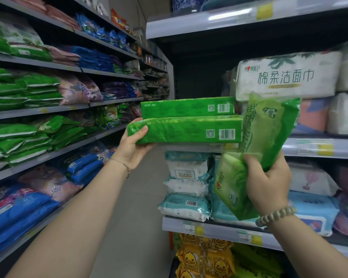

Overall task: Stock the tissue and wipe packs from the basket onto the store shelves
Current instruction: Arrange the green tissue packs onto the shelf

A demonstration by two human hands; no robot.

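1. Two long, flat, brick-shaped tissue packs in glossy bright-green film lie stacked level: the lower pack [185,130] carries the upper pack [187,107], and each shows a barcode and a square code near its right end.
2. The left hand [134,145] grips the lower pack at its left end, palm beneath, thumb [142,130] pressed on the front face and fingertips curled over the top edge.
3. Just right of the stack, the right hand [267,183] has its fingers curled tight round two soft, crinkled green pouches. The taller pouch [269,125] stands upright above the fist, while the paler pouch [233,183] hangs down to the left of it.
4. Both loads are held in the air in front of the right-hand shelf [309,147], level with its price rail.
5. On that shelf sits a bulky white pack [285,75] with green print. Below are pillowy white-and-teal wipe packs [186,189], and lower still yellow duck-printed packs [205,257].
6. Across the aisle, grey metal shelves [48,110] carry green, blue and pink bags.
7. A beaded bracelet [275,215] circles the right wrist.
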